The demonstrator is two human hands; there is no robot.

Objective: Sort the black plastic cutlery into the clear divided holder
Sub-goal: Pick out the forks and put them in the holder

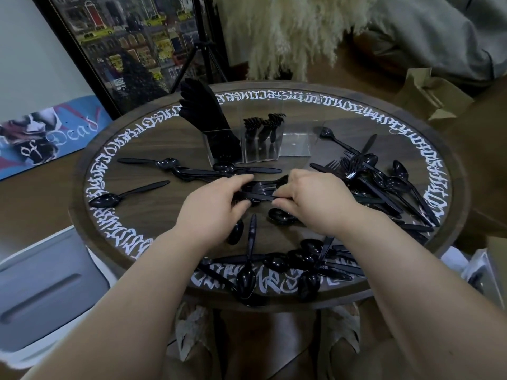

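From my feed I look down on a round dark wooden table (153,198) ringed with white calligraphy lettering, strewn with glossy black plastic cutlery. At the far middle stands the clear divided holder (259,144), three square see-through compartments in a row. Its left compartment is packed with a tall leaning sheaf of black knives (204,113), the middle one holds black forks (262,126) standing tines up, and the right one looks bare inside.

Both hands meet over the table's centre. My left hand (219,201) has its fingers curled around a small bundle of black forks and handles (258,192) lying crosswise, and my right hand (315,198) pinches the same bundle from the other end, so each grip is closed on it. Exactly how many pieces are in the bundle I cannot tell.

The loose pieces are shiny, thin-handled and all the same black. A tangled heap of forks, spoons and knives (384,185) lies to the right, another pile of spoons (296,261) sits at the near edge, and single spoons lie apart on the left, one long-handled spoon (120,196) near the lettering.

Beyond the table lean a framed city picture (123,45) and a blue printed skateboard deck (44,135), with cream pampas plumes (282,31) behind.
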